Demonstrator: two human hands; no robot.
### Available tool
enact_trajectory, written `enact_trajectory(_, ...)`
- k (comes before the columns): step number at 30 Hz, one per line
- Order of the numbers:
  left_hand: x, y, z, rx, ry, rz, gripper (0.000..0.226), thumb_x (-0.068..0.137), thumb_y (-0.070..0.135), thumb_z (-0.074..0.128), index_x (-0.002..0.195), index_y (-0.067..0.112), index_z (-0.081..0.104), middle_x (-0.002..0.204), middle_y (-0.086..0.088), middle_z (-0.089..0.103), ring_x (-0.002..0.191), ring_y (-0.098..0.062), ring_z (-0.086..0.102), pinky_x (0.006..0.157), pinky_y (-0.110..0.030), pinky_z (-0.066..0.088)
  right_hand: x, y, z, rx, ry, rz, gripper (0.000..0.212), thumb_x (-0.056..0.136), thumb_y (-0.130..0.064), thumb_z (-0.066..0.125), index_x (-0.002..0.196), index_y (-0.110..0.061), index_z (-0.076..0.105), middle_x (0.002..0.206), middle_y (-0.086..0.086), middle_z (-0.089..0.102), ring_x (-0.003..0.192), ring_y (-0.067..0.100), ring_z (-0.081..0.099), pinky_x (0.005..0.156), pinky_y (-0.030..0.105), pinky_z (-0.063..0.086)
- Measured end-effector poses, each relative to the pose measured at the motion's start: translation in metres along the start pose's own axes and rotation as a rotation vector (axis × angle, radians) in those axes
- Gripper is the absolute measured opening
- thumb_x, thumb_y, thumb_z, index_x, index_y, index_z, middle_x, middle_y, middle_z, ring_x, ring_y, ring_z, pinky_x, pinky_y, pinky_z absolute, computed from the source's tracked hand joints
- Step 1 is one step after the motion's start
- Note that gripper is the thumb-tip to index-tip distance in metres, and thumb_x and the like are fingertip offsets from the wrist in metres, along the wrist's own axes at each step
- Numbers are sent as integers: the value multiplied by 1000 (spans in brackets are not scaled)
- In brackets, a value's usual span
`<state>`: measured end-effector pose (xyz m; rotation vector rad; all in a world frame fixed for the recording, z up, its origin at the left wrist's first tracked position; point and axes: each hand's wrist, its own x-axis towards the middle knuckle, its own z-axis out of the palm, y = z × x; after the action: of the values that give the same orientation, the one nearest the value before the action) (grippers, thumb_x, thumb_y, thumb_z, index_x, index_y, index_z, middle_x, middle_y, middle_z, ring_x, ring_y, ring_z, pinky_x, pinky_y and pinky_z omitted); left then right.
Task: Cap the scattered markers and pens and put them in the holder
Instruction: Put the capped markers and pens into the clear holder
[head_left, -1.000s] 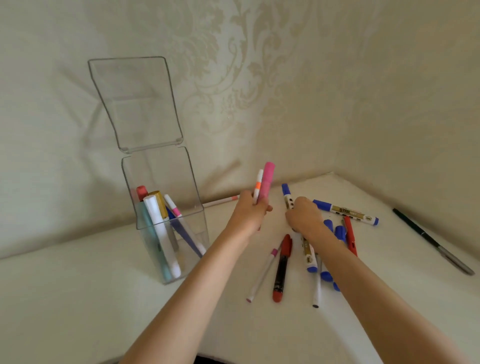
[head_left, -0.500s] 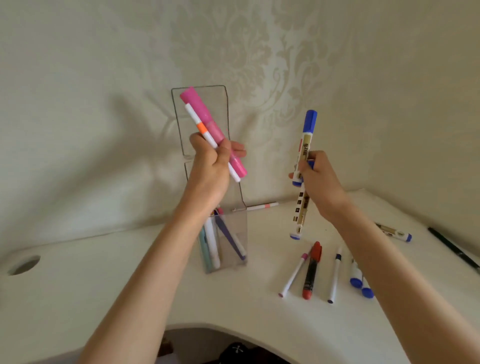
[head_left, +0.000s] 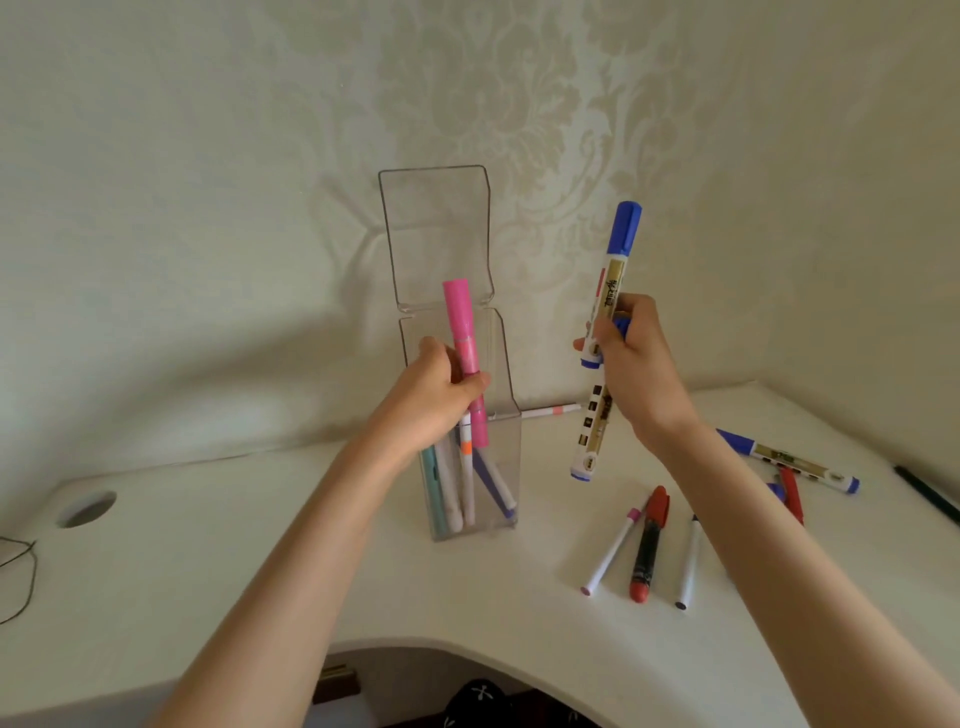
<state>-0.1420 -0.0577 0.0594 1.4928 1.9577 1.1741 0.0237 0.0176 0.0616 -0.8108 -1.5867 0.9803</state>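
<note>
A clear plastic holder (head_left: 501, 431) with its lid flipped up stands mid-desk and contains several pens. My left hand (head_left: 434, 387) grips a pink marker (head_left: 464, 332) and a thin white pen with an orange band (head_left: 466, 470), whose lower ends reach into the holder's mouth. To the right, my right hand (head_left: 631, 364) holds two blue-capped white markers in the air: one (head_left: 615, 270) points up, the other (head_left: 592, 436) points down. More pens lie on the desk: a pink-tipped white pen (head_left: 610, 553), a red marker (head_left: 647, 545) and a thin white pen (head_left: 688, 564).
The white desk (head_left: 260, 561) meets patterned walls in a corner. Another blue marker (head_left: 789, 460), a red pen (head_left: 792, 493) and a dark pen (head_left: 924, 496) lie at the right. A thin pink-banded pen (head_left: 550, 411) lies behind the holder. A cable hole (head_left: 85, 509) is at the left.
My left hand has lowered the pink marker and the orange-banded pen from above the holder down into its mouth. My right hand keeps its two blue markers raised, almost unmoved.
</note>
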Motion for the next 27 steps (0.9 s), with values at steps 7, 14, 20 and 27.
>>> enact_trajectory(7, -10, -2, -3, 265, 27, 33, 23, 79, 27, 68, 65, 8, 65, 61, -3, 62, 58, -16, 54, 49, -15, 38, -4, -14, 9, 65, 7, -131, 11, 99, -9, 33, 108, -13, 37, 95, 2, 50, 86, 7, 62, 77, 22, 51)
enact_trajectory(14, -17, -1, -16, 142, 194, 157, 25, 79, 28, 71, 98, 11, 69, 90, 1, 67, 76, -7, 61, 60, -4, 40, -4, -39, 20, 185, -13, -266, 11, 98, -4, 33, 107, -9, 36, 92, 4, 52, 89, 6, 64, 77, 19, 51)
enact_trajectory(20, -29, -17, -33, 91, 340, 224, 13, 79, 22, 70, 90, 15, 68, 90, 5, 64, 70, 2, 56, 59, 1, 39, 6, -43, 55, 173, 112, -465, 20, 98, -1, 32, 118, -1, 30, 95, -6, 46, 99, 8, 58, 85, 25, 48)
enact_trajectory(27, -35, -38, -21, 232, 108, 152, 60, 68, 40, 77, 119, 28, 50, 117, 5, 35, 98, -10, 50, 83, -19, 38, -19, -5, 72, 94, -116, -373, 19, 97, -5, 37, 115, -5, 33, 92, -2, 56, 92, 17, 60, 79, 26, 50)
